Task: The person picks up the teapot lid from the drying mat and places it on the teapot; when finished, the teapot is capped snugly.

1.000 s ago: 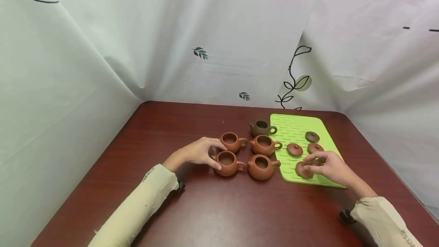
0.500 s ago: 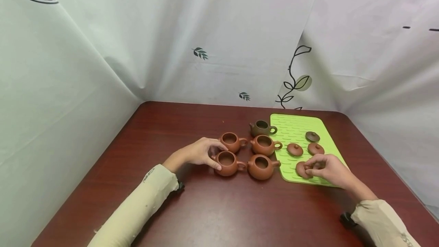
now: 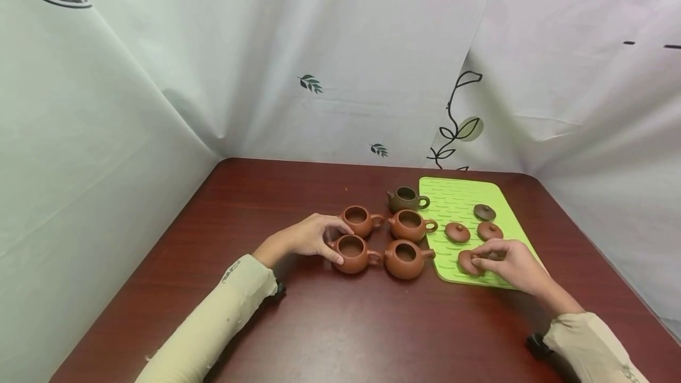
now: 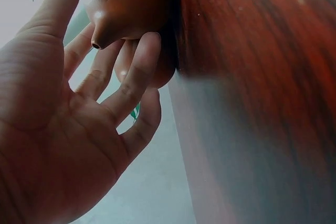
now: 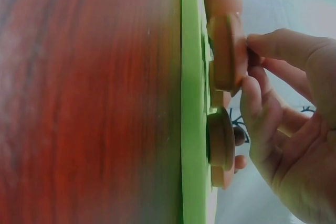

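My left hand (image 3: 308, 235) reaches round the spout side of the front-left reddish-brown clay teapot (image 3: 353, 263), thumb on the near side. In the left wrist view its fingers curve about the teapot's spout (image 4: 107, 34). On the right, my right hand (image 3: 515, 263) pinches the knob of a reddish-brown teapot lid (image 3: 466, 263); the right wrist view shows that lid (image 5: 227, 51) edge-on, tilted, over the green mat (image 5: 191, 103). Its knob is mostly hidden by the fingers. The lidless front-right teapot (image 3: 402, 265) stands between both hands.
Two more reddish teapots (image 3: 408, 232) and a dark brown teapot (image 3: 402, 204) stand behind. Other lids lie on the mat: a reddish one (image 3: 457, 232), another reddish one (image 3: 490, 230) and a dark one (image 3: 484, 212). White cloth walls (image 3: 346, 117) enclose the table.
My right hand's thumb and fingers have come together on the lid's knob, and the lid has tipped slightly. The left hand and the teapots have kept their places.
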{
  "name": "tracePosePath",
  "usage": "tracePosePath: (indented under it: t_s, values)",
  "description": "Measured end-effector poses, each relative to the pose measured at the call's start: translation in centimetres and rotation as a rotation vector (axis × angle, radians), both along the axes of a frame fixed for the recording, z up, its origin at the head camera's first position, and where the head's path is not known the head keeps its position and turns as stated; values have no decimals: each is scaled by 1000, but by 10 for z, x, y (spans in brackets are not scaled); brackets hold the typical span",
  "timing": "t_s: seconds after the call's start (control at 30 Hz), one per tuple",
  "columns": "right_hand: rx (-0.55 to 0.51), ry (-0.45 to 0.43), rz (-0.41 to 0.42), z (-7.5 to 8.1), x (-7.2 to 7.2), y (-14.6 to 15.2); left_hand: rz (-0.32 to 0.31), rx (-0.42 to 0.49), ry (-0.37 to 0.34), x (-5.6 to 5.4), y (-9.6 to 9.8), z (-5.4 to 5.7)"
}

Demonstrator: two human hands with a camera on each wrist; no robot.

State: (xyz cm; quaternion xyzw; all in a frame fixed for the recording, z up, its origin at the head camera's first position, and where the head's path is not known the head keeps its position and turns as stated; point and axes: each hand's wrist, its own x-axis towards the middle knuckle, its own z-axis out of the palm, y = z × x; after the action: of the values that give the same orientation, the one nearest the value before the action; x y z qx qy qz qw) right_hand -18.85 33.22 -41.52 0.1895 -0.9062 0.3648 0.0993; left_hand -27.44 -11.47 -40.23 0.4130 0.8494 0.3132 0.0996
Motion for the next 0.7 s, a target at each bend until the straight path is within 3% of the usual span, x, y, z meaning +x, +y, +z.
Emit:
tracePosePath:
  t_s: [0.33, 0.7]
  values:
    - [-87, 37, -127, 6, 4, -18, 21, -12, -32, 0, 0, 0]
    - [-160, 131, -184, 22, 12, -51, 36, -24, -40, 2, 1, 4]
